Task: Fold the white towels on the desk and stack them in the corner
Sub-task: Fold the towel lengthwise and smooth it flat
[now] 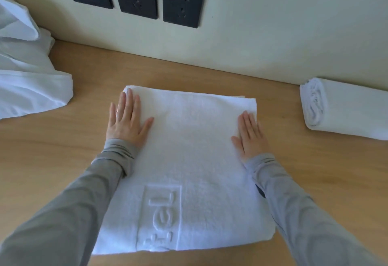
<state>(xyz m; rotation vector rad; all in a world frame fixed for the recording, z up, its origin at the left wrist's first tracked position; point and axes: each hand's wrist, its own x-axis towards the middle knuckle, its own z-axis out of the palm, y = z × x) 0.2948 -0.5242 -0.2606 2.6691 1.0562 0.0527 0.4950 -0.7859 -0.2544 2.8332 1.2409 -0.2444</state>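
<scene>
Towel (189,160), white and folded, lies flat on the wooden desk (315,171) before us; our left hand (126,123) presses its far left corner with fingers straight, our right hand (249,137) lies flat at its right edge; a rolled towel (346,108) sits far right against the wall (273,24); loose white cloth (27,76) is heaped far left.

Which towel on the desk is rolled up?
The right towel, by the wall; the middle towel lies flat and the left heap is crumpled.
</scene>
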